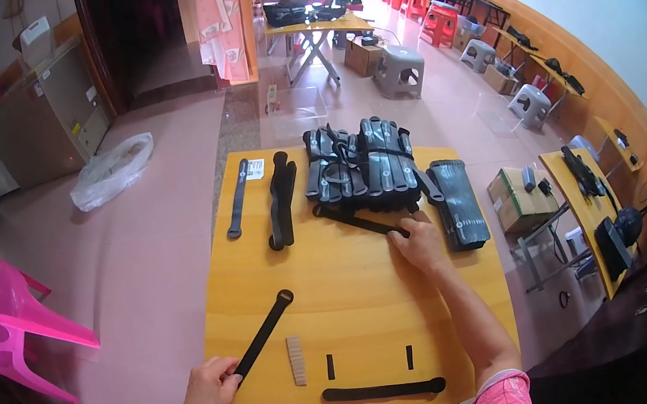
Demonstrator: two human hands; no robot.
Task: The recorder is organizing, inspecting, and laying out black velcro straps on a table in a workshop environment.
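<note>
Near the table's front left corner, my left hand (208, 389) pinches the lower end of a black strap (264, 334) with a rounded, slotted tip; the strap slants up and away. Farther out, my right hand (422, 246) grips the near end of another black strap (352, 221), whose far end lies against tied bundles of black straps (360, 166). Right of that hand is a stack of straps in clear wrapping (460, 210). Another black strap (383, 391) lies crosswise at the near edge, below two short black strips (330, 367) and a ribbed beige strip (296, 362).
On the yellow table (337, 284), a loose stack of straps (282, 204) and a single strap (236, 203) with a white label lie at the far left. A pink chair (9, 328) stands left, a cardboard box (522, 200) right. Two people sit far back.
</note>
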